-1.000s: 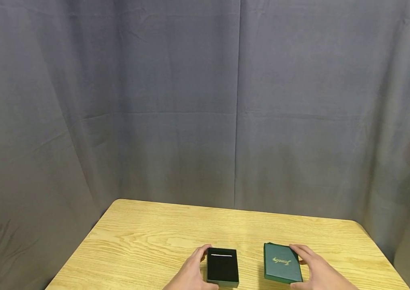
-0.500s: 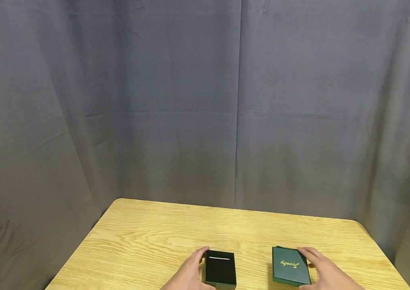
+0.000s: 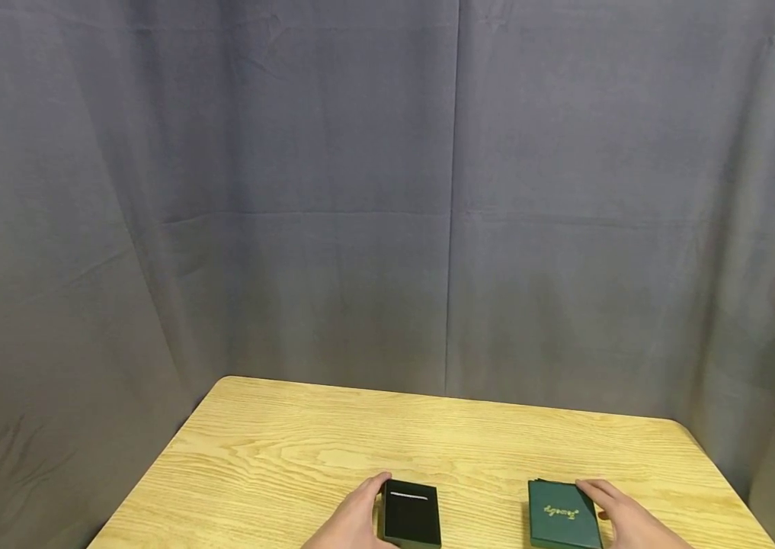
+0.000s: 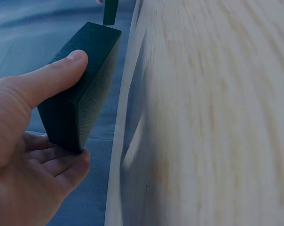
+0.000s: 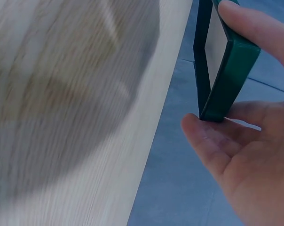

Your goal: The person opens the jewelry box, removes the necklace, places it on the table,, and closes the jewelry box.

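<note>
My left hand (image 3: 354, 520) grips a small dark green box base (image 4: 92, 68) by its two ends, thumb on one and fingers on the other. Inside it lies a black insert (image 3: 411, 517) with a thin white line near its far end. Across a gap to the right, my right hand (image 3: 626, 522) holds the matching green jewelry box lid (image 3: 562, 515), gold "Jewelry" lettering facing up. Seen from the right wrist, the lid's hollow underside (image 5: 217, 47) is pale and faces down. Both parts are held above the tabletop.
Below lies a wood-grain table (image 3: 332, 427) with rounded far corners, and the held parts cast shadows on it. Grey curtains (image 3: 332, 229) hang behind the table and along both sides.
The hands have drawn apart. The lid has moved right and a little nearer the person, while the box base has shifted slightly left and nearer.
</note>
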Available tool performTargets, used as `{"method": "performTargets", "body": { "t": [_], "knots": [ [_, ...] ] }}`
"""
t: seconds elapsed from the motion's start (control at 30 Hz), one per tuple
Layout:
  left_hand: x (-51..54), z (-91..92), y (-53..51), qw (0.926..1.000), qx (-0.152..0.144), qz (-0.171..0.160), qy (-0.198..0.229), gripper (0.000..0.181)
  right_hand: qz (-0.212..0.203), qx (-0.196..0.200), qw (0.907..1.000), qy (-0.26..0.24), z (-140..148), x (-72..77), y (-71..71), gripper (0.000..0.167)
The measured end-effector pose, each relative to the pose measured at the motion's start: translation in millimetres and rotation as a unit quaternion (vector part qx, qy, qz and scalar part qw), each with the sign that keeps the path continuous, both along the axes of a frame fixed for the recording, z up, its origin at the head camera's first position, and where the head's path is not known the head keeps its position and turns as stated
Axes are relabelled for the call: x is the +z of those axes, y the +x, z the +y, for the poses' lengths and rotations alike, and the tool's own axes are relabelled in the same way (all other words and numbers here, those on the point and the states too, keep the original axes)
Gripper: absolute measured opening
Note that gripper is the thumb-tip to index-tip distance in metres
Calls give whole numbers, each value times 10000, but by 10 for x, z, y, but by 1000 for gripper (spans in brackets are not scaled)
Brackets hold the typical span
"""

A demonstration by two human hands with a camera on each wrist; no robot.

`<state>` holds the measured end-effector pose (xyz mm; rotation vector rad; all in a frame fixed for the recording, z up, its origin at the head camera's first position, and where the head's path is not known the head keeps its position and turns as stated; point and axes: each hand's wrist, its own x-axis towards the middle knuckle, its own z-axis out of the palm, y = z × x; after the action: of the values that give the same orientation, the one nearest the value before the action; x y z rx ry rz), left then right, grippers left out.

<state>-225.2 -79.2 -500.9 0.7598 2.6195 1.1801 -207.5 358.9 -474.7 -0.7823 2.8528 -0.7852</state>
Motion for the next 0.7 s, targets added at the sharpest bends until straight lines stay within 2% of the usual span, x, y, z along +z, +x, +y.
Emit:
{"method": "performTargets", "body": {
  "t": [0.4, 0.57, 0.7],
  "knots": [
    [-19, -1, 0, 9999, 50, -82, -83, 98, -133, 24, 9998, 127, 135, -72, -5, 80],
    [-39, -15, -5, 9997, 17, -228, -11, 99, -80, 132, 9998, 110, 219, -197, -54, 76],
    [-56, -16, -12, 9998, -15, -216, -10, 99, -164, 249, 9996, -1, 225, -256, -75, 75]
  ]
}}
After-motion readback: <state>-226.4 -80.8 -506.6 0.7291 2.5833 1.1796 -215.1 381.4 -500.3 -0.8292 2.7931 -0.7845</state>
